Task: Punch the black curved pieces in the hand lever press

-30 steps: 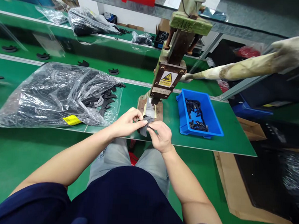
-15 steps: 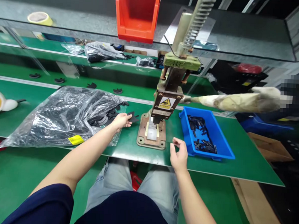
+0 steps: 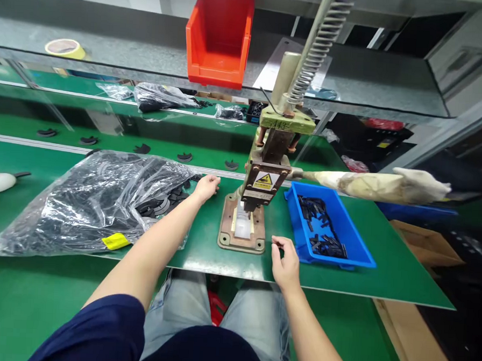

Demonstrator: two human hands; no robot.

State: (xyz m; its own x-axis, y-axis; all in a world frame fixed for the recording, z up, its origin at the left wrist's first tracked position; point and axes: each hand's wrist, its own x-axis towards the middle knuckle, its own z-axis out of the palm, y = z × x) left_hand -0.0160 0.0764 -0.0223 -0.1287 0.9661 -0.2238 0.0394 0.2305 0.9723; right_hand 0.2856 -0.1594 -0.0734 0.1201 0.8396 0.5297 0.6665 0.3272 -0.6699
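Observation:
My left hand [image 3: 207, 188] hovers by the mouth of a clear plastic bag [image 3: 90, 199] of flat black curved parts [image 3: 159, 206], fingers loosely bent and no part visible in them. Beyond it, a single black curved part [image 3: 231, 165] lies on the green strip behind the bench. My right hand [image 3: 287, 262] rests on the bench between the press base [image 3: 241, 245] and a blue bin [image 3: 335, 223], its thumb and fingers apart with nothing seen between them. A hand press [image 3: 265, 176] with a warning label stands between both hands; a pale plate [image 3: 242, 227] sits on its base.
The wrapped press lever [image 3: 357, 185] sticks out rightward over the blue bin, which holds small black pieces [image 3: 323, 233]. Several more black curved parts [image 3: 142, 149] lie along the green strip. Above are an orange bin [image 3: 218, 66] and a tape roll [image 3: 65, 48] on a shelf.
My left hand has let go of the black curved part and moved slightly forward; another such part now lies on the strip behind. My right hand has stayed beside the press. The view has tilted up.

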